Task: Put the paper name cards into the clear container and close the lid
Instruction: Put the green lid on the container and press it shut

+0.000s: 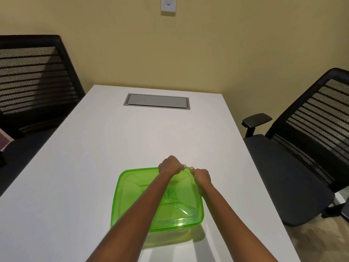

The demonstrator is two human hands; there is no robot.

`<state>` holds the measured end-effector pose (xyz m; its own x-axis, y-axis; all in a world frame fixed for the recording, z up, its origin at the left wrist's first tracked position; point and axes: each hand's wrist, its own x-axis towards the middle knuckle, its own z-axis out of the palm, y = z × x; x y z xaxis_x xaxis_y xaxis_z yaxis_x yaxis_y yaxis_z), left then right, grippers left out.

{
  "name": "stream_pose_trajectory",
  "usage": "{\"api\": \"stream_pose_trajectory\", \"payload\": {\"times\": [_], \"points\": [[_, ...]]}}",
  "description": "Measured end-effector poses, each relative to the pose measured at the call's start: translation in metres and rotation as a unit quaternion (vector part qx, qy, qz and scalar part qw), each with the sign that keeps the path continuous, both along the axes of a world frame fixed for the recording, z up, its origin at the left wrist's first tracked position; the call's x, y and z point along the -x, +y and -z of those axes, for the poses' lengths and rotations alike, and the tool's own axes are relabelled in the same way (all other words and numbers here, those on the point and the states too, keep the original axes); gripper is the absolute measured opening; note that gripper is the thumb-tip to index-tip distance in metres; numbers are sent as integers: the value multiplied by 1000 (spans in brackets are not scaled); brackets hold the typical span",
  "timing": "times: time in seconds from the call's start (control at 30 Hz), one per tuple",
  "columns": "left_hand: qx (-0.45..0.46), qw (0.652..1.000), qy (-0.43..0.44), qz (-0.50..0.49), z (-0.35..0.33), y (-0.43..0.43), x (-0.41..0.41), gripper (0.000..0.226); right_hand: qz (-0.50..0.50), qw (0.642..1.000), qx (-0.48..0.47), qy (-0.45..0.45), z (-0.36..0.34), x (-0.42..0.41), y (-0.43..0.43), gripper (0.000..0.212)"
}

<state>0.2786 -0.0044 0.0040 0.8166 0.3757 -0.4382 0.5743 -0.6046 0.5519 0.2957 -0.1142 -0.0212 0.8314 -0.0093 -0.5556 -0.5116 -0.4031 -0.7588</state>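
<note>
A square container with a translucent green lid sits on the white table, close to me. Through the lid I make out faint handwriting on paper inside. My left hand grips the lid's far edge near its far right corner, fingers curled over the rim. My right hand clasps that same corner from the right side, thumb on top. Both forearms cross over the lid and hide part of it.
A grey cable hatch is set into the table's far end. Black mesh office chairs stand at the left and at the right. A yellow wall with a white switch lies behind the table.
</note>
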Motion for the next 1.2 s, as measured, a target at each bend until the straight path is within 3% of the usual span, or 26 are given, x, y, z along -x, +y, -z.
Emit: {"api": "stream_pose_trajectory", "payload": {"times": [0.1,0.23,0.37,0.43,0.53,0.67,0.83,1.0,1.2], "points": [[-43,996,-69,25,0,-2,16,35,-35,998,29,-42,-5,8,0,38],[-220,966,-127,45,8,13,46,38,-58,993,52,-92,-8,22,-7,46],[-269,955,-120,-42,15,51,87,37,-55,993,50,-90,-3,35,-19,50],[-221,962,-103,-126,11,67,106,37,-45,994,44,-91,-2,44,-25,50],[-79,964,-103,-231,5,86,127,39,-33,995,30,-93,0,57,-33,46],[13,955,-125,-270,8,95,151,34,-20,996,15,-88,1,75,-42,25],[110,922,-151,-340,16,85,174,30,10,995,24,-99,-3,94,-44,34],[143,899,-159,-383,10,80,175,33,22,993,33,-109,-6,102,-42,33],[85,914,-166,-359,7,69,179,37,-1,988,79,-133,-12,108,-41,33]]}}
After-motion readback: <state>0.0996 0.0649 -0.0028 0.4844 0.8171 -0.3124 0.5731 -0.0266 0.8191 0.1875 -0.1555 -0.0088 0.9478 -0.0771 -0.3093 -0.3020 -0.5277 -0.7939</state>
